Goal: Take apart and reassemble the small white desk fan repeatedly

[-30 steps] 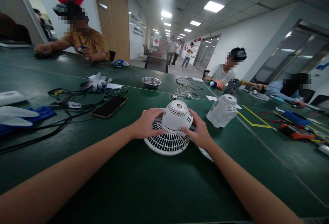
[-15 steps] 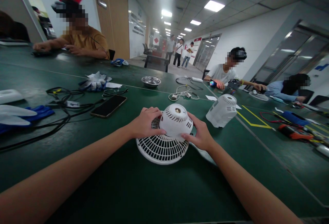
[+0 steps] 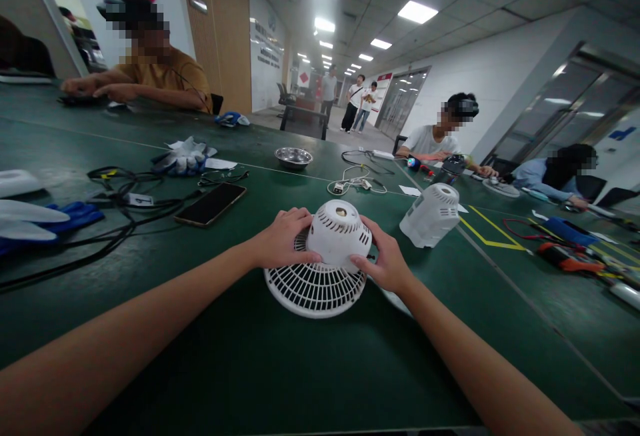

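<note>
A white fan motor housing (image 3: 336, 239) with vent slots and a round hole in its top sits over a white fan grille (image 3: 316, 293) on the green table. My left hand (image 3: 286, 239) grips the housing's left side, thumb across its front. On the opposite side my right hand (image 3: 384, 256) holds it, with the thumb at the lower front edge. Part of the grille is hidden under the housing and my hands. A pale curved piece (image 3: 397, 303) lies partly behind my right wrist. To the right stands a white slotted plastic base (image 3: 431, 216).
Left on the table (image 3: 240, 369) lie a phone (image 3: 211, 205), black cables (image 3: 133, 223) and work gloves (image 3: 184, 157). A metal bowl (image 3: 294, 158) and a white cable (image 3: 356, 183) are farther back. An orange multimeter (image 3: 570, 257) lies right. Co-workers sit across the table.
The housing and my hands have shifted very slightly left, and both hands keep their grip. At the far left a co-worker's hands have drawn together.
</note>
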Demonstrator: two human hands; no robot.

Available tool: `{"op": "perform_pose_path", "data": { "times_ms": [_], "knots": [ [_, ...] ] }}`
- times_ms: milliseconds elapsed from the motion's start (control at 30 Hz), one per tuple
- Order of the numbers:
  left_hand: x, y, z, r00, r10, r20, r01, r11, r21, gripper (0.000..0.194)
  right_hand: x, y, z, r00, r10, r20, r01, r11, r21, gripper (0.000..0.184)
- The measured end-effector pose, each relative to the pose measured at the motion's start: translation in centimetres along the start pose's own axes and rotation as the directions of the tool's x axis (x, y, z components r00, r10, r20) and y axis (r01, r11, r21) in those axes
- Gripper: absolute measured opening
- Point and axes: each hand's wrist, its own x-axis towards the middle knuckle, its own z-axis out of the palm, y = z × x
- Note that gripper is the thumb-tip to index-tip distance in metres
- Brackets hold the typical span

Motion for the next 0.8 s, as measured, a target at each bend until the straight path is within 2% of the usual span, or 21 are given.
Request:
{"op": "perform_pose_path", "data": {
  "times_ms": [200,433,800],
  "knots": [
    [0.0,0.2,-0.1,1.000,-0.013,0.019,0.013,1.000,-0.009,0.065,0.1,-0.2,0.4,0.999,0.039,0.021,-0.040,0.998,0.054,0.072],
    [0.1,0.5,-0.3,0.999,-0.035,0.017,0.036,0.998,-0.058,0.062,0.1,0.1,1.1,0.987,0.157,0.041,-0.161,0.982,0.095,0.092],
    [0.0,0.1,0.1,0.999,-0.025,0.030,0.025,1.000,-0.016,0.063,0.7,-0.1,0.4,0.994,0.076,0.078,-0.086,0.988,0.131,0.087]
  ]
}}
